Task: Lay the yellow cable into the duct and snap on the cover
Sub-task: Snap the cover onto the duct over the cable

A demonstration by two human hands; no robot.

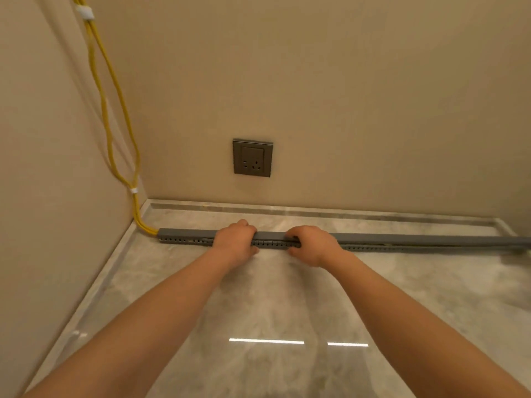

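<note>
**Both hands clamped on the duct cover, cable running in from the left**

Leftmost, the yellow cable (115,116) hangs down the side wall (43,168) in loose strands, bundled by a white tie (85,12) near the top and a second white tie (133,191) low down. Below that second tie the strands bend onto the floor (258,297) and enter the left end of the grey duct (184,240), which lies on the floor, running left to right, apart from the back wall. The cable's entry point is well to the left of both hands.

Along the duct's top sits the grey cover (186,233). At the left end it looks seated against the slotted side of the duct. The left hand (234,242) is closed over the cover, fingers curled across its top and far edge, thumb down at the near side by the floor. Just beside it, with a short stretch of cover showing between them, the right hand (311,244) grips the same way, fingers wrapped over the top, thumb low in front.

Right of the hands, a thin gap shows between cover and duct, with a sliver of yellow visible inside. Whether the cable fills the whole duct cannot be told.

On the back wall above the hands is a dark wall socket (253,158).
</note>
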